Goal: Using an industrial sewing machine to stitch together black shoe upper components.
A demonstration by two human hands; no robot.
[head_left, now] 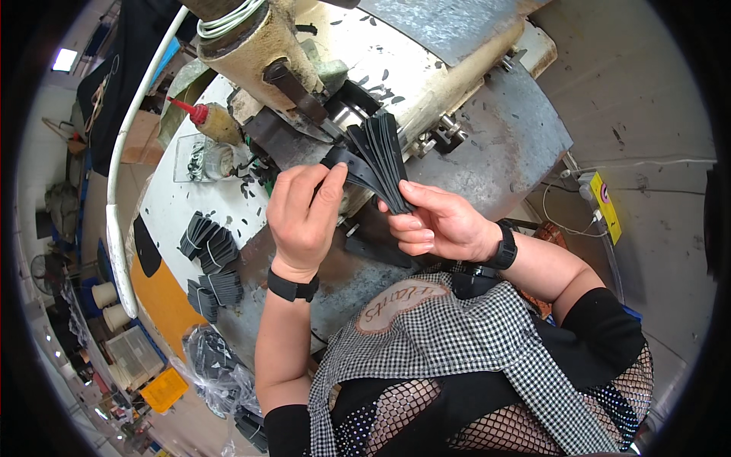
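A fanned stack of thin black strips [384,156] is gripped at its lower end by my right hand [442,221], the thumb lying over it. My left hand [301,221] has its fingertips closed on one black strip [362,175] that angles away from the stack. Both hands are just in front of the working head of a cream-coloured machine [263,46]. A dark metal arm [293,91] of the machine comes down close beyond the strips. What lies under my left fingertips is partly hidden.
Several banded bundles of black strips [217,247] lie on the white tabletop [164,206] at left. Beyond them are a clear plastic box [194,156] and a bottle with a red nozzle [213,122]. Black scraps dot the table. A white cable [126,160] hangs at left.
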